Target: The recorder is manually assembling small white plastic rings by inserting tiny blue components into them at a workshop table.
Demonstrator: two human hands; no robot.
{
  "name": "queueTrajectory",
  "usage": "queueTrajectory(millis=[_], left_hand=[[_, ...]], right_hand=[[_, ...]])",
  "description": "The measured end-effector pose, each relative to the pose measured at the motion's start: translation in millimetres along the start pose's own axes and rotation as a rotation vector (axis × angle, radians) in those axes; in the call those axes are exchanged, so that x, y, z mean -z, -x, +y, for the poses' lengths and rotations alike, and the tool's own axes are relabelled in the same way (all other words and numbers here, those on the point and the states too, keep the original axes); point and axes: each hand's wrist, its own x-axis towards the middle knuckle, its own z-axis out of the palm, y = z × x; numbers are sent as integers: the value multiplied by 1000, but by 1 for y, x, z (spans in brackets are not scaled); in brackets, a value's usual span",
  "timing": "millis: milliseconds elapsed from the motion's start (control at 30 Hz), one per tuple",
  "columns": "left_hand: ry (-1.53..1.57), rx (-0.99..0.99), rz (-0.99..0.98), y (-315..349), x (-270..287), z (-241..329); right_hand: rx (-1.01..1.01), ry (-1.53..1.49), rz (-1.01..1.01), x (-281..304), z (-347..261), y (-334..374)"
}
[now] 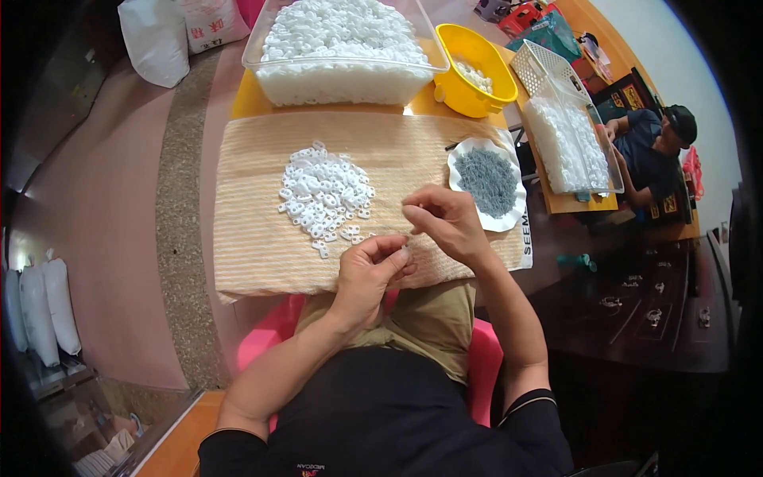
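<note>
Close together over the near edge of a striped cloth (262, 274) are both my hands. My left hand (369, 274) is closed, thumb against the curled fingers, around something too small to make out. Just to its upper right, my right hand (451, 222) is closed in a pinch, its fingertips close to the left hand's; whatever is in it is hidden or too tiny to name. Beyond my left hand lies a loose pile of small white plastic pieces with holes (324, 189). A white wavy-rimmed plate (513, 216) beside my right hand holds many thin grey pieces (487, 183).
A large clear bin (342, 67) full of white pieces stands at the far edge, beside a yellow tub (453, 91). To the right, another clear bin (568, 151) sits near a seated person (648, 151). White sacks (155, 44) stand on the floor at far left.
</note>
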Motion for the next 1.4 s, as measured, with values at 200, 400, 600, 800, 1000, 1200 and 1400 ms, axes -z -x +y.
queueTrajectory(millis=[200, 400, 600, 800, 1000, 1200, 1400], left_hand=[[-71, -10, 14, -6, 9, -8], [-74, 37, 56, -4, 5, -3], [-54, 14, 57, -5, 8, -5], [-92, 36, 74, -4, 5, -6], [-107, 36, 82, -2, 3, -3], [-89, 21, 68, -4, 4, -4], [-76, 25, 77, -2, 3, 1]], right_hand=[[285, 522, -182, -32, -11, -55], [268, 955, -255, -53, -5, -72], [270, 914, -193, -50, -12, -66], [300, 883, -167, -51, 2, -67], [273, 904, -186, -50, 1, -67], [375, 645, 24, -32, 15, -56], [93, 267, 49, -7, 24, -35]])
